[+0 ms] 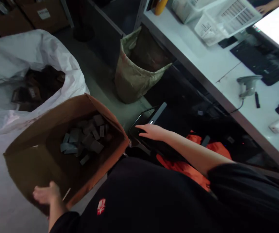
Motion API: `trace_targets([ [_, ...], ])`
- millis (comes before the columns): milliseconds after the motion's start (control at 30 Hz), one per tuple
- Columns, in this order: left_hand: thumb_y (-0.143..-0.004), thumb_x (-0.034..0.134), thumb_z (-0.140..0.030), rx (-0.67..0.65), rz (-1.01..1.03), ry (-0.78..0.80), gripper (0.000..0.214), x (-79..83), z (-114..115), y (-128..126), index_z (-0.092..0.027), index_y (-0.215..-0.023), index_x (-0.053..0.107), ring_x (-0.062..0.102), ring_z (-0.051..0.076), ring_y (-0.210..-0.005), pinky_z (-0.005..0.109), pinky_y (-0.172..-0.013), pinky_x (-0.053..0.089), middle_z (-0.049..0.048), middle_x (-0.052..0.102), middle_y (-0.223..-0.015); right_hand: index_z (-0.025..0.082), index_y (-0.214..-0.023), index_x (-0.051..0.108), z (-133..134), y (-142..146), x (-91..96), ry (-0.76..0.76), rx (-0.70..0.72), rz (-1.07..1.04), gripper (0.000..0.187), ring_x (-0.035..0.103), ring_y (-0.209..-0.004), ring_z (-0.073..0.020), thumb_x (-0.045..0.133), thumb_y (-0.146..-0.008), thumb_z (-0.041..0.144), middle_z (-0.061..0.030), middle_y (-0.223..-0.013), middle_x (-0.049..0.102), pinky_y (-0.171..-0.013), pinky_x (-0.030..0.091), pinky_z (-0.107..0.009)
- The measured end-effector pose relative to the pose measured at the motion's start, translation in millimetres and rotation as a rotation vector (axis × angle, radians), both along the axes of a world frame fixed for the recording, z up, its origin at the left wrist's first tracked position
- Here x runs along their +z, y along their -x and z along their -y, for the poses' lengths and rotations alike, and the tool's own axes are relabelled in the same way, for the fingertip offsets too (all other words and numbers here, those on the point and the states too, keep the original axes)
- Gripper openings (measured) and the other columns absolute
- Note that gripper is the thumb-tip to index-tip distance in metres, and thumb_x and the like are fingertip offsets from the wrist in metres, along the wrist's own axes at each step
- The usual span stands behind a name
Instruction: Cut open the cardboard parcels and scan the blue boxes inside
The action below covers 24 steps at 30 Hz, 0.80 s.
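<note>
The left hand (44, 193) sits at the lower left of the frame, back upward, its grip unclear. The right hand (151, 131) reaches to the centre on a bare, outstretched forearm, palm down, fingers (143, 128) spread flat and pointing left.

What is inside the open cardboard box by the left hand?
The cardboard box holds a loose pile of small grey flat pieces on its floor. The near wall, where the left hand rests, hides the floor below it.
</note>
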State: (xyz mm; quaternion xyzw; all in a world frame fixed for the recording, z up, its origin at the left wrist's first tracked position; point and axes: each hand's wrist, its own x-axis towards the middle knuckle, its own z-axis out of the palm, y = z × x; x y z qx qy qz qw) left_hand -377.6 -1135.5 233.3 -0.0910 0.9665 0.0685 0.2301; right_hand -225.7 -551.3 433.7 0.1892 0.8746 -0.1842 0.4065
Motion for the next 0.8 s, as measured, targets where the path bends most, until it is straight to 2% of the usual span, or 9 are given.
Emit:
trace_targets([
  [67, -0.095, 0.04, -0.038, -0.031, -0.115, -0.095, 0.079, -4.6, -71.7, 5.1, 0.001, -0.161, 0.023, 0.03, 0.052, -0.159, 0.078, -0.123, 0.032, 0.0391, 0.04, -0.158, 0.017, -0.168, 0.043, -15.8, -65.5, 32.5, -0.112, -0.118, -0.205, 0.076, 0.056, -0.146, -0.0345, 0.057, -0.102, 0.05, -0.0164, -0.158, 0.059, -0.123, 0.044, -0.048],
  [133, -0.099, 0.044, -0.037, -0.202, -0.126, -0.274, 0.071, -8.3, -160.8, 5.8, -0.002, -0.159, 0.032, 0.037, 0.041, -0.159, 0.062, -0.129, 0.036, 0.0336, 0.044, -0.159, 0.016, -0.168, 0.042, -21.5, -144.8, 53.7, -0.223, -0.254, -0.299, 0.09, 0.059, -0.143, -0.0378, 0.067, -0.092, 0.056, -0.0186, -0.155, 0.061, -0.119, 0.048, -0.052],
  [200, -0.101, 0.047, -0.035, -0.421, -0.091, -0.449, 0.064, -5.4, -258.1, -2.9, -0.009, -0.159, 0.04, 0.036, 0.032, -0.161, 0.049, -0.132, 0.036, 0.0252, 0.04, -0.167, 0.013, -0.168, 0.04, -17.7, -225.8, 63.0, -0.295, -0.402, -0.294, 0.101, 0.067, -0.132, -0.038, 0.074, -0.083, 0.055, -0.0206, -0.147, 0.066, -0.108, 0.057, -0.05],
  [300, -0.102, 0.054, -0.034, -0.747, 0.004, -0.628, 0.055, 14.8, -392.4, -33.9, -0.022, -0.155, 0.053, 0.042, 0.024, -0.158, 0.041, -0.134, 0.033, 0.0121, 0.048, -0.167, 0.016, -0.16, 0.052, -2.0, -325.6, 62.4, -0.372, -0.547, -0.293, 0.081, 0.077, -0.115, -0.0332, 0.068, -0.085, 0.042, -0.0169, -0.134, 0.075, -0.092, 0.063, -0.042],
  [367, -0.102, 0.059, -0.039, -0.887, 0.059, -0.647, 0.052, 33.2, -458.7, -59.2, -0.025, -0.152, 0.059, 0.041, 0.029, -0.159, 0.052, -0.135, 0.027, 0.0108, 0.051, -0.165, 0.021, -0.144, 0.068, 10.1, -367.0, 59.9, -0.483, -0.57, -0.35, 0.057, 0.078, -0.109, -0.03, 0.06, -0.089, 0.032, -0.0122, -0.127, 0.079, -0.086, 0.064, -0.039],
  [433, -0.1, 0.063, -0.046, -0.963, 0.087, -0.599, 0.058, 49.7, -501.8, -79.9, -0.025, -0.154, 0.058, 0.028, 0.04, -0.164, 0.067, -0.133, 0.021, 0.0137, 0.044, -0.17, 0.023, -0.127, 0.077, 19.8, -386.9, 59.8, -0.614, -0.56, -0.408, 0.043, 0.08, -0.102, -0.028, 0.056, -0.09, 0.026, -0.0091, -0.118, 0.081, -0.079, 0.065, -0.037],
  [533, -0.1, 0.063, -0.05, -1.035, 0.126, -0.479, 0.066, 68.1, -532.5, -93.7, -0.022, -0.159, 0.052, 0.009, 0.048, -0.167, 0.077, -0.13, 0.013, 0.0174, 0.03, -0.176, 0.023, -0.116, 0.081, 24.3, -391.1, 64.4, -0.72, -0.497, -0.501, 0.038, 0.08, -0.093, -0.0256, 0.056, -0.087, 0.016, -0.006, -0.109, 0.083, -0.078, 0.064, -0.036],
  [700, -0.104, 0.065, -0.035, -1.313, 0.414, -0.382, 0.045, 91.9, -559.6, -95.3, -0.018, -0.146, 0.063, 0.061, 0.032, -0.142, 0.055, -0.123, 0.045, 0.0169, 0.065, -0.149, 0.024, -0.113, 0.081, 11.6, -395.1, 68.7, -0.733, -0.423, -0.624, 0.041, 0.078, -0.1, -0.0248, 0.06, -0.082, 0.007, -0.0026, -0.11, 0.083, -0.093, 0.061, -0.04],
  [800, -0.103, 0.07, -0.035, -1.51, 0.517, -0.401, 0.043, 106.8, -593.4, -108.3, -0.017, -0.142, 0.064, 0.064, 0.029, -0.137, 0.055, -0.12, 0.05, 0.0148, 0.065, -0.149, 0.028, -0.117, 0.081, 3.9, -402.5, 65.7, -0.719, -0.44, -0.613, 0.04, 0.076, -0.111, -0.0288, 0.066, -0.084, 0.012, -0.0022, -0.117, 0.082, -0.1, 0.059, -0.049],
])
